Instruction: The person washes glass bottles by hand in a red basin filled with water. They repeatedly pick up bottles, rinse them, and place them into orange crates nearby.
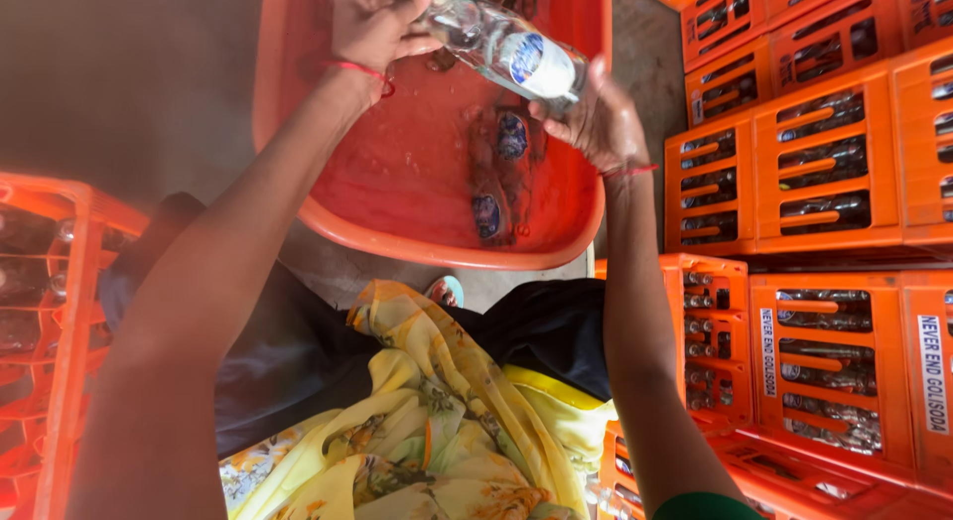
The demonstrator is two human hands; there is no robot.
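I hold a clear glass bottle [501, 46] with a blue and white label, lying sideways above an orange plastic tub [397, 173]. My left hand [372, 24] grips its neck end near the top of the view. My right hand [596, 118] cups its base from below. Both wrists wear thin red threads. Two more labelled bottles [499, 173] lie in the water in the tub, under the held bottle.
Stacked orange crates [814, 153] full of glass bottles rise at the right. Another orange crate [50, 312] with bottles stands at the left. My lap, in yellow patterned cloth [427, 421], fills the bottom centre. Bare concrete floor shows at upper left.
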